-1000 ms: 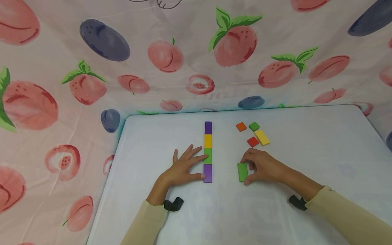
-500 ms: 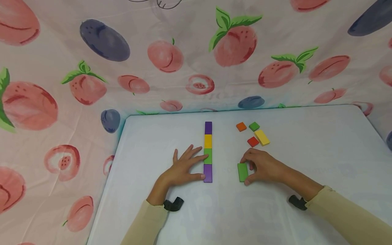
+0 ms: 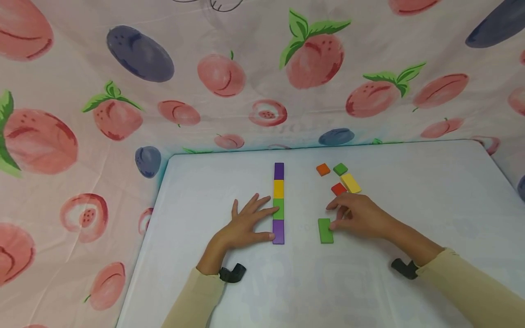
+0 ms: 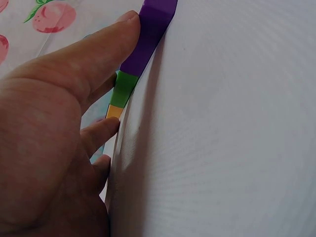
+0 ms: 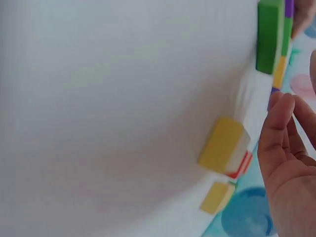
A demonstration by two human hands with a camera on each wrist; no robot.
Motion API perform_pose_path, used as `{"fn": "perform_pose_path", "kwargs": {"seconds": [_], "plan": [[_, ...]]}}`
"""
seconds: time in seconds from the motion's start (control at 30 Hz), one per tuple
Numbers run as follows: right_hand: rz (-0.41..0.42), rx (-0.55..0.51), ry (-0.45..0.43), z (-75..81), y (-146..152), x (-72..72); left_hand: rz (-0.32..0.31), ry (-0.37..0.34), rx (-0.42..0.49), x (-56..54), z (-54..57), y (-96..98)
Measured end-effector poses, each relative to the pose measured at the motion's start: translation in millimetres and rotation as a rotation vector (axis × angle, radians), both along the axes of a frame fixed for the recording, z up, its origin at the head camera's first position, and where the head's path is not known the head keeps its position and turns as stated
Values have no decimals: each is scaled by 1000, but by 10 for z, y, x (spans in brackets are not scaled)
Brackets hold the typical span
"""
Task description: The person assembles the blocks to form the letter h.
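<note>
Only the right-wrist view showed the unclasped right hand (image 5: 290, 168) clear of the green block (image 5: 268, 38), lengthwise forward on its left.

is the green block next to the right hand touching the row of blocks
No, the green block lies apart from the row, with bare white table between them.

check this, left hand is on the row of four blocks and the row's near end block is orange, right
The colour is wrong: the near end block is purple, not orange, as the head view shows. The left hand is on the four-block row.
</note>
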State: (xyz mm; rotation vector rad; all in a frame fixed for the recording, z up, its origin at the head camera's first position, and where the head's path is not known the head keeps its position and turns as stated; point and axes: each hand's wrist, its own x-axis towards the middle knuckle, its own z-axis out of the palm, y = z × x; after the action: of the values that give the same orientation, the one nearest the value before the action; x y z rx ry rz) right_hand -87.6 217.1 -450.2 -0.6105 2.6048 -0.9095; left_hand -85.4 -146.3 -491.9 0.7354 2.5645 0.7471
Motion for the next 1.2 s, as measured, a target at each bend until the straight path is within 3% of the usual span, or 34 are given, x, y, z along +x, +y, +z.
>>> {"fn": "perform_pose_path", "kwargs": {"seconds": [0.2, 0.37, 0.63, 0.9, 1.2], "plan": [[-40, 5, 73, 111, 132, -59, -9, 11, -7, -4, -10, -7], [-69, 30, 49, 160, 269, -93, -19, 18, -13, -13, -16, -12], [-85, 88, -2, 93, 457, -133, -19, 18, -3, -10, -12, -14], [-34, 140, 11, -10, 555, -160, -13, 7, -10, -5, -2, -5], [-32, 168, 24, -44, 577, -155, -14, 6, -6, -5, 9, -7]]}}
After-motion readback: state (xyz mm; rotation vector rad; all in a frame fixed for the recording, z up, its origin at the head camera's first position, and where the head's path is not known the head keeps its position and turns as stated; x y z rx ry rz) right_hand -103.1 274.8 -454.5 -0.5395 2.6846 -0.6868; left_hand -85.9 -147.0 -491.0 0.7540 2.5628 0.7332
